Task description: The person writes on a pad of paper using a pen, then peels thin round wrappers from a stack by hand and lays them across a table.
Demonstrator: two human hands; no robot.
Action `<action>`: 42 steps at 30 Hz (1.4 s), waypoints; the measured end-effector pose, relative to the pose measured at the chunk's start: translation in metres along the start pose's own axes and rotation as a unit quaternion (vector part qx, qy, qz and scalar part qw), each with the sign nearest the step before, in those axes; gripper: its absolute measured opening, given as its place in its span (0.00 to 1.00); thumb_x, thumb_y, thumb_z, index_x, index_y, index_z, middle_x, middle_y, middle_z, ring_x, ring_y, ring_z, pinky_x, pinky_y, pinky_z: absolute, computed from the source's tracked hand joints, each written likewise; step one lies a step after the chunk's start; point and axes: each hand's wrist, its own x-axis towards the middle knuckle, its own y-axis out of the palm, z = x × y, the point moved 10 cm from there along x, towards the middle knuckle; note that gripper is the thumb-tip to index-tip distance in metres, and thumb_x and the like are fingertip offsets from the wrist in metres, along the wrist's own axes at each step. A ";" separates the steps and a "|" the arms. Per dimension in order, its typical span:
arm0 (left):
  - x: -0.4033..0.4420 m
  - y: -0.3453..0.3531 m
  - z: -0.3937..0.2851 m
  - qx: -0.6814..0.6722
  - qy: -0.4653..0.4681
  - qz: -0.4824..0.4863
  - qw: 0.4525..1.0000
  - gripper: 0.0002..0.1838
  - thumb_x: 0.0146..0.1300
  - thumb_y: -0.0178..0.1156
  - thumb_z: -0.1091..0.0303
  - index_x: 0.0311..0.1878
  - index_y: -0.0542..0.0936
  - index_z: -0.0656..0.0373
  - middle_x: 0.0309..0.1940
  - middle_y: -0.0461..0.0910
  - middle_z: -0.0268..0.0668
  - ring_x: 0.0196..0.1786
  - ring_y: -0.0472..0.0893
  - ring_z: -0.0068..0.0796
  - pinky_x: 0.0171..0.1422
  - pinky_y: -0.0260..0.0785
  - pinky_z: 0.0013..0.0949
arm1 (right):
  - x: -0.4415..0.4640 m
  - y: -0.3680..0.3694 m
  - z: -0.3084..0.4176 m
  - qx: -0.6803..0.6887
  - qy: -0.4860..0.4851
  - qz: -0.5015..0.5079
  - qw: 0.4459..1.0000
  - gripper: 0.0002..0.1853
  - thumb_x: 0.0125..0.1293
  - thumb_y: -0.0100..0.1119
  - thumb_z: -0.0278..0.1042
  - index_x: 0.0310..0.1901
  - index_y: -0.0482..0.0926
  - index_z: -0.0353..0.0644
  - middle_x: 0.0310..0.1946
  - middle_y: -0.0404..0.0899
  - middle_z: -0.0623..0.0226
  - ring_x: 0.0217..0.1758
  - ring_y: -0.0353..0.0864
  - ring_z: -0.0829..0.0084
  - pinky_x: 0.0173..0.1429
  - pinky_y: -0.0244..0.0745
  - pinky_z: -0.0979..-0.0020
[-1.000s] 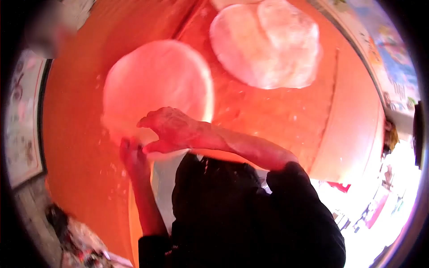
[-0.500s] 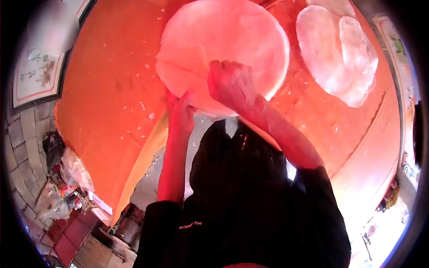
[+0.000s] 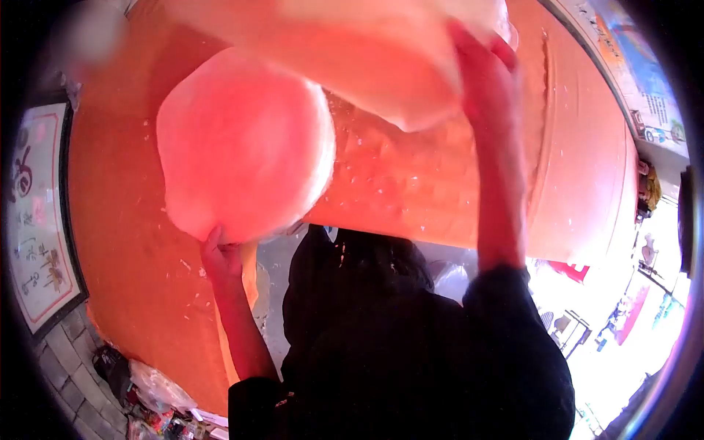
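On the orange-covered table lies a stack of thin round dough sheets (image 3: 242,147), pink under the red light. The thumb of my left hand (image 3: 221,255) rests on the stack's lower edge, with the fingers folded below it in what looks like a grip. My right hand (image 3: 488,73) is raised at the upper right, closed on one edge of a single thin round dough sheet (image 3: 352,59). This sheet hangs loose and blurred above the table, right of the stack. It hides most of the second pile behind it.
The orange table cover (image 3: 411,176) has small pale crumbs on it. A framed panel with writing (image 3: 48,220) stands at the left. Plastic bags (image 3: 158,385) lie at the lower left. A blurred pale round shape (image 3: 92,33) shows at the top left.
My right hand has lifted the top dough sheet off the stack and carried it up and to the right. My left hand stays at the stack's near edge. The whole view has turned right.
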 end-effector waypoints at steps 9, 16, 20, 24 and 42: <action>-0.009 0.016 -0.012 0.013 0.013 0.038 0.999 0.20 0.64 0.53 0.72 0.60 0.71 0.59 0.57 0.75 0.39 0.59 0.75 0.34 0.59 0.71 0.41 | -0.127 -0.312 -0.172 -0.020 0.159 -0.279 0.947 0.12 0.59 0.65 0.33 0.40 0.79 0.36 0.26 0.78 0.71 0.25 0.77 0.78 0.21 0.68 0.76; -0.020 0.051 -0.039 -0.071 0.081 0.225 0.968 0.21 0.71 0.46 0.63 0.64 0.67 0.61 0.63 0.69 0.42 0.66 0.68 0.35 0.69 0.61 0.46 | -0.153 -0.242 -0.106 -0.289 0.031 -0.275 0.916 0.14 0.60 0.65 0.32 0.46 0.76 0.36 0.21 0.71 0.76 0.21 0.65 0.86 0.22 0.59 0.81; -0.006 0.060 -0.043 0.020 0.104 0.150 0.983 0.19 0.65 0.56 0.71 0.59 0.68 0.55 0.52 0.73 0.33 0.55 0.74 0.30 0.54 0.72 0.36 | -0.166 0.052 -0.100 -0.229 0.114 0.139 0.957 0.18 0.60 0.63 0.27 0.52 0.75 0.35 0.35 0.79 0.70 0.38 0.76 0.79 0.43 0.73 0.78; -0.001 0.070 -0.047 0.035 0.073 0.148 0.986 0.20 0.63 0.60 0.73 0.57 0.70 0.58 0.46 0.76 0.33 0.46 0.77 0.25 0.45 0.75 0.28 | -0.223 0.249 -0.091 -0.310 -0.094 0.404 0.856 0.24 0.48 0.73 0.41 0.45 0.81 0.37 0.38 0.83 0.62 0.38 0.81 0.71 0.44 0.77 0.70; 0.013 -0.001 -0.016 0.010 0.041 0.024 0.999 0.05 0.57 0.57 0.78 0.35 0.73 0.61 0.21 0.74 0.33 0.22 0.71 0.22 0.25 0.59 0.26 | -0.243 0.293 -0.137 -0.437 -0.191 0.473 0.741 0.09 0.50 0.61 0.38 0.25 0.77 0.41 0.21 0.77 0.53 0.25 0.79 0.52 0.29 0.73 0.58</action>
